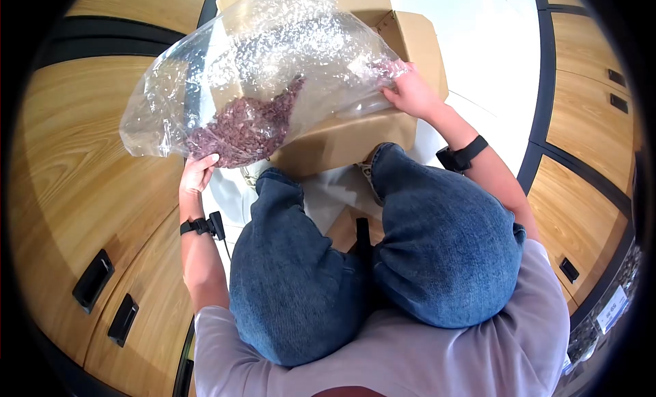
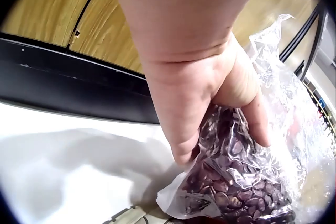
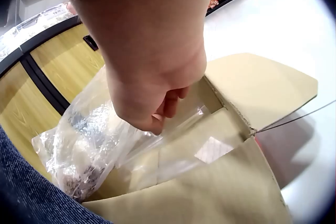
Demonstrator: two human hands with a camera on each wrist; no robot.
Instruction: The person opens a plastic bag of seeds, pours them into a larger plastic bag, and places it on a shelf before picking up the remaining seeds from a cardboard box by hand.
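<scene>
Left hand (image 1: pixel 199 173): grip closed on bag corner by the dark red beans (image 1: pixel 249 127). Right hand (image 1: pixel 414 93): grip pinching the clear plastic bag (image 1: pixel 328 62) edge, fingertips partly hidden. Bag over open cardboard box (image 1: pixel 342 145); glare obscures upper film, box interior mostly covered.

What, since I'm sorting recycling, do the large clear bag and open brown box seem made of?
The large clear bag looks like thin, glossy plastic film: bright glints and sharp creases; which plastic is unclear. The open brown box seems matte cardboard, with stiff folded flaps and cut edges.
</scene>
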